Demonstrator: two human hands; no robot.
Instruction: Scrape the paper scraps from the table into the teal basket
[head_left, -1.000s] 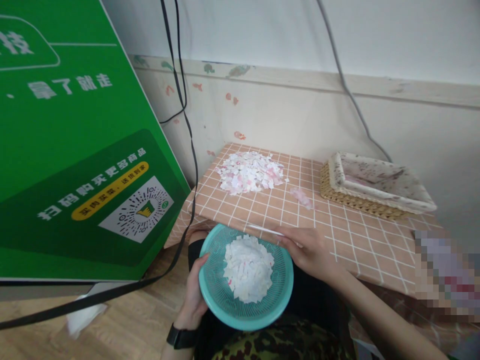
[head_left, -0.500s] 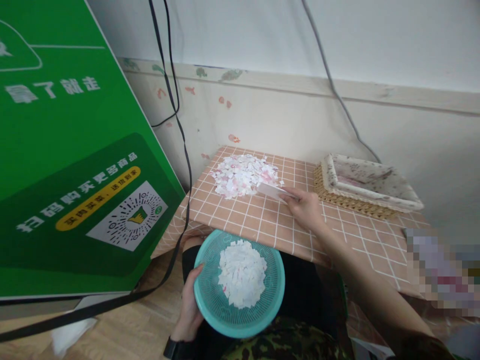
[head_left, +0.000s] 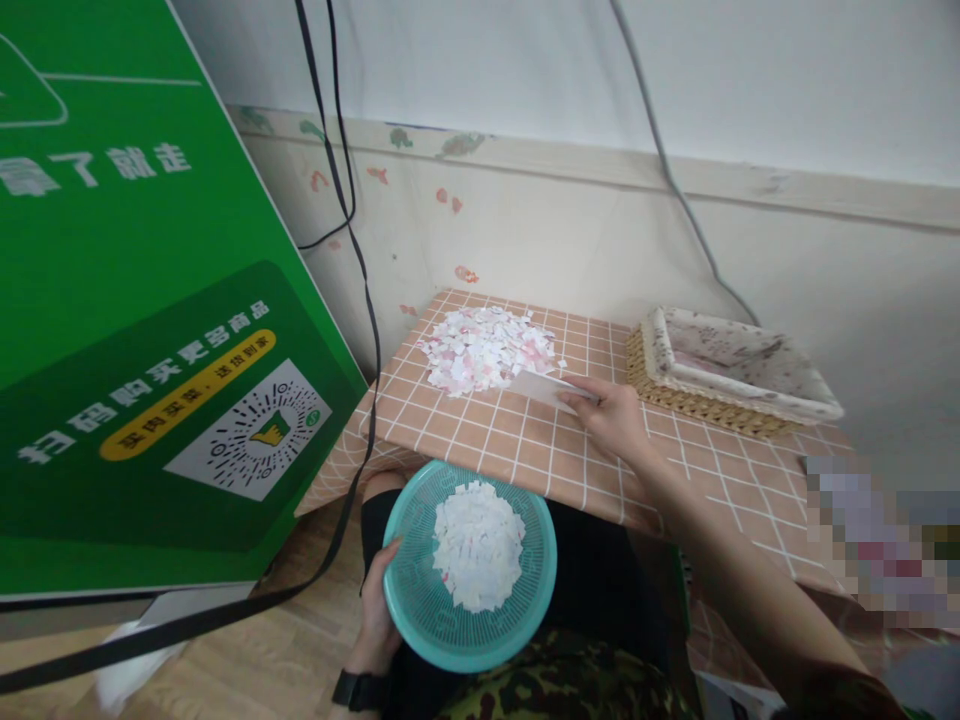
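My left hand [head_left: 379, 600] grips the rim of a round turquoise plastic basket [head_left: 480, 640] held above my lap, just below the table edge. Inside the basket lies a heap of small white paper pieces [head_left: 480, 545]. My right hand [head_left: 611, 415] pinches a flat white card [head_left: 541, 388] over the table. The card's far end is at the near right edge of a pile of white and pinkish paper scraps [head_left: 484, 350]. Whether the card touches the scraps, I cannot tell.
A checked brown cloth covers the table [head_left: 495, 430]. On it, at the right, stands a wicker basket [head_left: 720, 405] with a floral lining. A large green panel [head_left: 135, 330] fills the left. Black cables [head_left: 352, 230] hang in front of the wall.
The turquoise basket and my left hand have shifted slightly left in view. The card shows a little more of its flat face. My right hand has barely moved.
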